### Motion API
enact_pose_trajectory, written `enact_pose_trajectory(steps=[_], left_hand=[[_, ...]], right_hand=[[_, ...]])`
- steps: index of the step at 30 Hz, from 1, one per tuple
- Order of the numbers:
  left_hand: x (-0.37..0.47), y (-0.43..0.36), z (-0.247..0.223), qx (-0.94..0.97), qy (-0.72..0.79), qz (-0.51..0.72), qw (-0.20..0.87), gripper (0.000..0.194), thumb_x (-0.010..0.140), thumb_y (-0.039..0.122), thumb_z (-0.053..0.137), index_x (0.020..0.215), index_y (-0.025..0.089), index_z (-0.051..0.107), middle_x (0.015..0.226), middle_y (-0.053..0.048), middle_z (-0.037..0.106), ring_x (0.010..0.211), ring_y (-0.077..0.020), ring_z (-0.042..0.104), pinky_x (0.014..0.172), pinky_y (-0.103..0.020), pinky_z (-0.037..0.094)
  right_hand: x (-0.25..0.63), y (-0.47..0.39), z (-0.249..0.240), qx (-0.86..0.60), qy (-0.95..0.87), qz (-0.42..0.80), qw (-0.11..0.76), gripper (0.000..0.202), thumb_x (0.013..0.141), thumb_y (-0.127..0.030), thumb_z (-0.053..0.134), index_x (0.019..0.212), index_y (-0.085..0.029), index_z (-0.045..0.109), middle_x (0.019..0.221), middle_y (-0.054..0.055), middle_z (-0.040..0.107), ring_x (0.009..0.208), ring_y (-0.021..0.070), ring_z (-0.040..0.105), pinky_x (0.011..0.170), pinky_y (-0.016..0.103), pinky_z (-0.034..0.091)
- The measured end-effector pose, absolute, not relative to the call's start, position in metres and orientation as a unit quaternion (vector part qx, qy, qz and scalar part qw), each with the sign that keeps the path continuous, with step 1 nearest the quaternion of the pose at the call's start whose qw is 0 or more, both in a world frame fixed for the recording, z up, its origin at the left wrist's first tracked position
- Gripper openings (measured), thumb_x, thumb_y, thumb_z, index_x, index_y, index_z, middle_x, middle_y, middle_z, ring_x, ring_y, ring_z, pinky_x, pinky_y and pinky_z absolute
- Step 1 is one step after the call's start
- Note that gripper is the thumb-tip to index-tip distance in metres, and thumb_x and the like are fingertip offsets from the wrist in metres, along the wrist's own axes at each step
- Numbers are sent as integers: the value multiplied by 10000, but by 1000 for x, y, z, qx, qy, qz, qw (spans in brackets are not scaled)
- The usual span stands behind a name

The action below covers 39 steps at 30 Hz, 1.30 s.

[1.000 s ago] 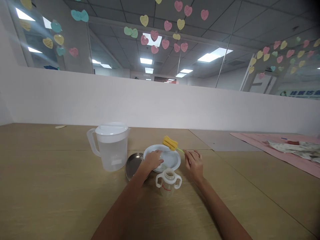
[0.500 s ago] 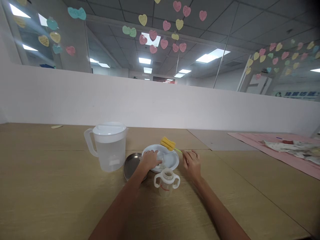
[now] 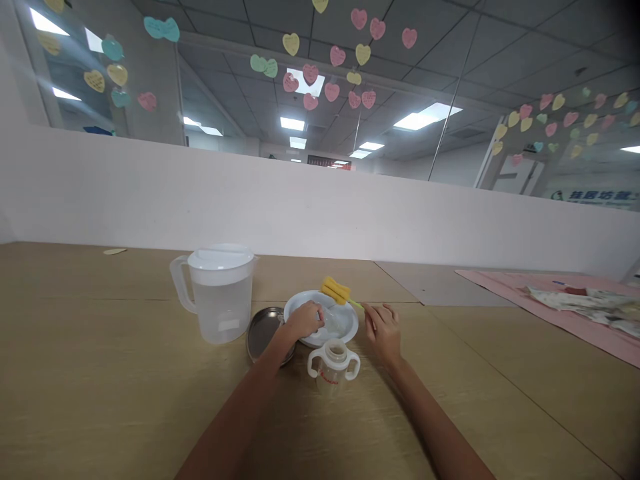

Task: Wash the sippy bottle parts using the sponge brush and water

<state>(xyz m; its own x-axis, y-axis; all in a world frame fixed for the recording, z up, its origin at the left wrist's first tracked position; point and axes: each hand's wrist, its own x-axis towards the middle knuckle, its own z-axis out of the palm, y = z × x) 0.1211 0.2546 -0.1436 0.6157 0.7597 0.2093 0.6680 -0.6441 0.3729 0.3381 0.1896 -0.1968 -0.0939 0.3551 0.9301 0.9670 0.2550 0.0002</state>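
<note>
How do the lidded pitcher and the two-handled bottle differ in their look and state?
The lidded pitcher is larger; the two-handled bottle is smaller.
The pitcher has one side handle, while the bottle has two.
The pitcher is covered, but the bottle's mouth is open.
Both stand upright on the table.

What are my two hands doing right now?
Left hand: over the white bowl, fingers curled; whether it grips anything can't be told.
Right hand: closed on the green handle of the yellow sponge brush.
</note>
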Motion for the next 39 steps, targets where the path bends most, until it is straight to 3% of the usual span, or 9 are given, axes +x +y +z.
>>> enact_pose_trajectory(steps=[10,14,16,19,21,27,31,34,39], left_hand=[[122,259,-150,889,397,181,142,237,695,240,619,927,194,609,828,-19,697,821,-185,625,698,-251,432],[124,260,-148,882,401,207,134,104,721,217,584,799,195,649,757,-22,685,799,-184,619,760,-279,436],[125,262,-145,874,405,238,121,112,758,211,545,753,189,655,841,-46,674,890,-193,597,845,-310,418],[126,263,-136,852,420,296,94,170,817,209,483,869,183,642,1131,-98,572,1145,-231,462,974,-394,341],[126,263,-128,839,416,339,94,190,838,183,443,923,181,613,1208,-109,502,1234,-236,368,995,-414,329],[117,254,-103,805,344,451,174,188,841,168,422,976,174,552,1070,-87,548,1017,-185,532,910,-352,436],[109,247,-88,798,356,453,175,423,762,219,559,1174,190,468,1129,-77,546,923,-176,562,886,-347,451],[105,241,-79,804,369,436,165,606,697,237,631,1254,195,398,1120,-65,568,982,-194,551,907,-346,435],[105,231,-73,832,355,413,103,683,628,156,641,1265,184,397,1088,-55,585,1036,-222,519,942,-357,405]], right_hand=[[338,190,-197,-506,-659,-341,441,306,818,-120,415,1047,-190,607,812,44,637,777,163,551,928,404,353],[338,190,-196,-505,-658,-338,445,321,817,-120,401,1054,-194,604,815,46,637,770,164,548,919,398,352],[338,189,-196,-508,-653,-338,448,315,823,-121,395,1051,-185,602,815,49,637,769,165,544,893,378,359],[337,190,-196,-531,-637,-337,447,302,830,-130,393,1038,-173,607,790,49,632,749,166,538,820,340,357],[336,190,-197,-553,-623,-334,442,294,831,-138,393,1022,-173,614,767,41,627,697,156,528,780,326,337],[335,189,-197,-567,-616,-327,438,264,823,-155,402,961,-165,626,731,27,621,629,133,509,734,300,301],[335,187,-193,-566,-606,-345,441,231,819,-171,422,913,-174,633,720,27,625,656,140,528,704,298,288],[335,186,-192,-570,-593,-356,443,219,829,-187,419,894,-170,628,701,31,622,650,146,529,672,294,284],[336,185,-191,-564,-600,-373,427,211,839,-200,406,863,-160,612,684,37,622,626,146,520,644,287,286]])
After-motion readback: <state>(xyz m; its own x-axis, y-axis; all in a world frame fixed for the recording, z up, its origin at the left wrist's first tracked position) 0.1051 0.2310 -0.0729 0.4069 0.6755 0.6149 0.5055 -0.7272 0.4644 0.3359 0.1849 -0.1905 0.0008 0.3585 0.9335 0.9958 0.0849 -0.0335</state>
